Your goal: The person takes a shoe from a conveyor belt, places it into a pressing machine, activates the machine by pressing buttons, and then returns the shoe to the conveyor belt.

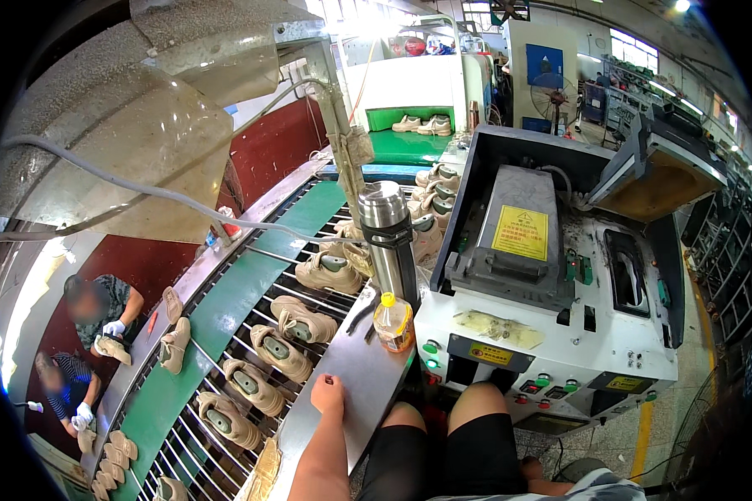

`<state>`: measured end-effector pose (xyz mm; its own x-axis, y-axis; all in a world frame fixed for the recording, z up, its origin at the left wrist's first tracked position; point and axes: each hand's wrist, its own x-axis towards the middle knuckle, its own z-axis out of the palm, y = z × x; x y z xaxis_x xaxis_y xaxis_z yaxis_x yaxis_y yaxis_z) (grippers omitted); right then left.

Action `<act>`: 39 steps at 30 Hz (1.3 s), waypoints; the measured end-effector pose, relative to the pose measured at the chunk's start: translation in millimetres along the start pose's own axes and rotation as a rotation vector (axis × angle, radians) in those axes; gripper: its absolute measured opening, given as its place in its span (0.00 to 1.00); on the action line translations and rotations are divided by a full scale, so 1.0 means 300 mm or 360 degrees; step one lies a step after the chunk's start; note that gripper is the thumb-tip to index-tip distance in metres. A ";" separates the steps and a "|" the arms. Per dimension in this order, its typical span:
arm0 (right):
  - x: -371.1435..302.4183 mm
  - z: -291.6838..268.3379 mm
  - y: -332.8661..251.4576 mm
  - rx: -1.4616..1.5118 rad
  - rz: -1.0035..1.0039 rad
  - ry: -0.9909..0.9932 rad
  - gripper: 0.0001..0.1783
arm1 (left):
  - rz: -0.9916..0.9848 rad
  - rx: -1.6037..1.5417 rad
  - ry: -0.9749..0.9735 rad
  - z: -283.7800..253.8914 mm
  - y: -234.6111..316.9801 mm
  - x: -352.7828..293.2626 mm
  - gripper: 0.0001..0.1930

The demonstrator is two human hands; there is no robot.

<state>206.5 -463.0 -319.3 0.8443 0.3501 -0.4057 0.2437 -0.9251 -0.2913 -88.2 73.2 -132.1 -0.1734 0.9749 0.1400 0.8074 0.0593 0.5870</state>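
My left hand (329,394) rests on the metal ledge (366,380) beside the conveyor, its fingers curled closed. A small dark patch shows at the fingers, but I cannot make out whether it is an object or shadow. Ahead of it stand a plastic bottle (393,322) with a yellow cap and a steel thermos (388,238). A dark strip-like item (361,317) lies beside the bottle. Left of the hand, beige shoes (282,352) sit on the conveyor's metal rods. My right hand (533,469) is low beside my right thigh, its fingers mostly hidden.
A white machine (510,334) with buttons and a raised lid (664,171) stands in front of my knees. Across the green belt (226,301), two gloved workers (100,313) handle shoes. A grey cable (150,179) hangs across the left, and a green platform (405,149) lies at the back.
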 end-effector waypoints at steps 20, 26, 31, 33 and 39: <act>-0.010 -0.031 -0.015 0.0065 0.0082 -0.0081 0.22 | 0.0039 0.0005 0.0026 0.014 -0.030 -0.003 0.09; -0.009 -0.015 0.012 0.0068 0.0008 -0.0022 0.23 | 0.0027 -0.0004 0.0012 0.003 -0.003 -0.015 0.09; -0.043 -0.040 -0.023 0.0168 0.0009 0.0082 0.21 | 0.0027 0.0014 0.0029 0.011 -0.032 -0.010 0.09; -0.062 -0.053 -0.029 0.0188 0.0009 0.0112 0.21 | 0.0045 0.0012 0.0018 0.004 -0.007 -0.015 0.09; -0.053 -0.076 -0.038 0.0127 0.0047 -0.0011 0.21 | 0.0034 0.0005 0.0031 -0.012 -0.012 -0.025 0.08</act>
<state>201.3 -461.2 -289.8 0.8472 0.3244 -0.4208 0.1799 -0.9203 -0.3474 -91.9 64.9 -132.3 -0.1667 0.9716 0.1680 0.8129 0.0390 0.5811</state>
